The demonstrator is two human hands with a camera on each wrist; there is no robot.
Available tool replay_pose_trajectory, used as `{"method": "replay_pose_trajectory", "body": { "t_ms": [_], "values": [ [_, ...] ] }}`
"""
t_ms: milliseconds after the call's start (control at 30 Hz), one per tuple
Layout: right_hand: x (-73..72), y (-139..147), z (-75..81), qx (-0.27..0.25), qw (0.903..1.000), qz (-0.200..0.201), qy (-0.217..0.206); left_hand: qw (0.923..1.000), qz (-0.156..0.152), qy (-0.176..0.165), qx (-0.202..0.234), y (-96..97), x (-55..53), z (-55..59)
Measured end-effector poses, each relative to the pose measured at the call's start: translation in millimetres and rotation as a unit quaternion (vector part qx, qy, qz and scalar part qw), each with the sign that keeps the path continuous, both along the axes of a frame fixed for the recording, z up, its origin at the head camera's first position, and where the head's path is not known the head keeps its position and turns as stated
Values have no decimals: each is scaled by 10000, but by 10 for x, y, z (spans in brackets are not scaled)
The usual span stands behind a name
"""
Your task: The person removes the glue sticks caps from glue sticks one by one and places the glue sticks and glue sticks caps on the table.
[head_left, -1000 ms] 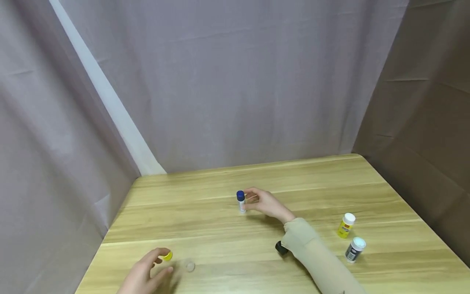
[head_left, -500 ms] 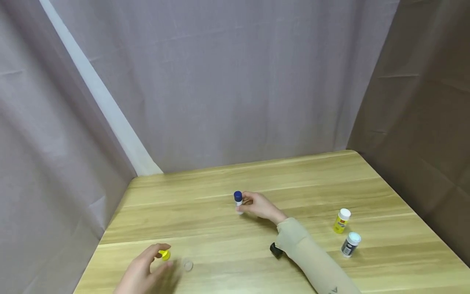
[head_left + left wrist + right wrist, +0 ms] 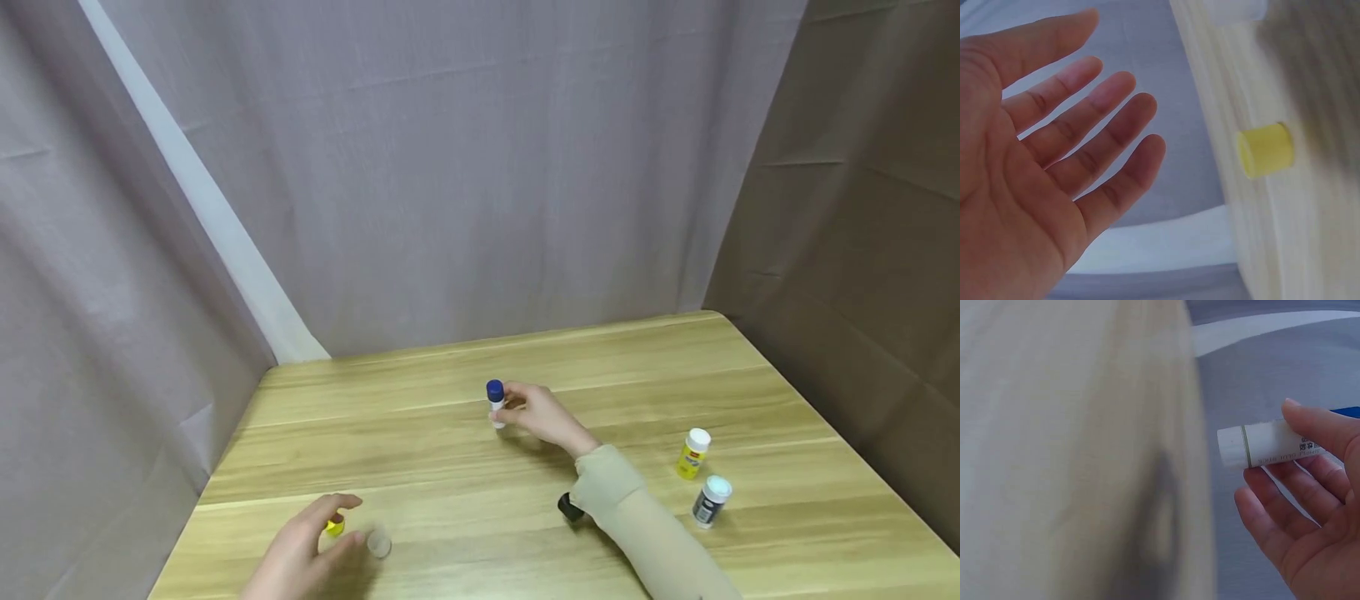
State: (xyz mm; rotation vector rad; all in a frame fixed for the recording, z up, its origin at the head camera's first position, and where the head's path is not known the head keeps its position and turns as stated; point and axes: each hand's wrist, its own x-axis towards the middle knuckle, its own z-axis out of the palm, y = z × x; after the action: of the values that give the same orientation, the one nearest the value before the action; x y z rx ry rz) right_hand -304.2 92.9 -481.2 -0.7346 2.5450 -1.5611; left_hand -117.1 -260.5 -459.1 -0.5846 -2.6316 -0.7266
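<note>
My right hand [image 3: 543,414] pinches a white glue stick [image 3: 1263,445] with a dark blue cap [image 3: 495,390] between thumb and fingers. In the right wrist view the stick's white end is raised off the wooden table, with a dark shadow lying below. My left hand [image 3: 1047,150] is open, fingers spread and holding nothing. Just past its fingers stands a small yellow cylinder [image 3: 1266,150], partly hidden by the fingers in the head view. Beside the left thumb lies a small translucent round piece [image 3: 378,544].
To the right stand a yellow bottle with a white lid [image 3: 693,454] and a dark-labelled bottle with a pale lid [image 3: 711,502]. A black object [image 3: 570,507] shows by the right sleeve. Grey curtains [image 3: 480,183] border the table's back and left, a brown one the right.
My right fingers have closed around the glue stick and lifted it slightly. The left hand has moved slightly right beside the yellow cylinder, still holding nothing. The head view has shifted a little.
</note>
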Motion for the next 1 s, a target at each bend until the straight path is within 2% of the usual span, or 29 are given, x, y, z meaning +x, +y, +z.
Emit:
{"method": "replay_pose_trajectory", "body": {
  "t_ms": [167,300,467,567,733,867,1000],
  "values": [
    [8,75,301,-161,9991,-222,333,10000,-32,67,-33,64,-59,103],
    [97,127,428,-241,9988,-226,350,9998,-95,156,-118,74,-65,142],
    [224,164,436,-175,9992,-58,354,9996,-94,255,-109,118,-72,168],
    [280,124,416,-66,9988,57,483,9998,-31,197,-80,201,-120,214],
    [406,-16,357,348,9960,428,705,9999,-106,79,23,429,-268,301],
    [524,-147,287,670,9905,882,821,9989,-371,283,30,641,-411,355],
    [649,-243,262,852,9845,1306,804,9969,-606,421,-261,837,-526,415]
  ]
}}
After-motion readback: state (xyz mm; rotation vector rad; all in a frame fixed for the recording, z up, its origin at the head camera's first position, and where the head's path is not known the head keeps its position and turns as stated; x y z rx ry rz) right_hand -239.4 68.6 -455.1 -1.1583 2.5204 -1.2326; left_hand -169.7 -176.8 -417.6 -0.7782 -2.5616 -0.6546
